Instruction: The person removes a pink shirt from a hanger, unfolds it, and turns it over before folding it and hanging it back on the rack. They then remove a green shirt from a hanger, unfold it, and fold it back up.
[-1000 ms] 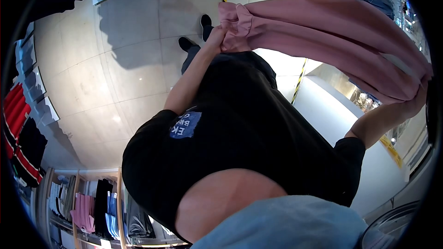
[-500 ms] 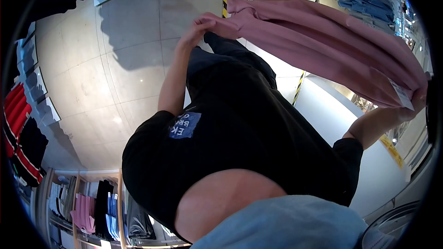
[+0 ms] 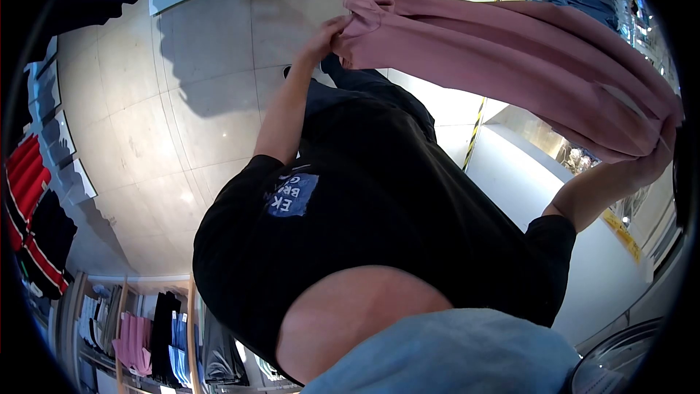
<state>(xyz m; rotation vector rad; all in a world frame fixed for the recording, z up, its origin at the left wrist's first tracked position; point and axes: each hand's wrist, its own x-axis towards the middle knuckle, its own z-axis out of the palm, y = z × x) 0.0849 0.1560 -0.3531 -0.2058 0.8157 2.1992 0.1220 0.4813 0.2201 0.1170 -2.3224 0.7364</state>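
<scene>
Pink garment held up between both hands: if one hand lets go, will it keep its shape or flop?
Probably flop: the pink garment hangs in soft folds between the left hand and right hand. It bunches where the left hand pinches it, so it is likely limp and easy to grip. It seems light, held up at its ends alone.

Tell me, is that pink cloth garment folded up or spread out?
Spread out, though not flat: the pink cloth garment hangs stretched between the left hand and the right hand, sagging in long lengthwise folds.
</scene>
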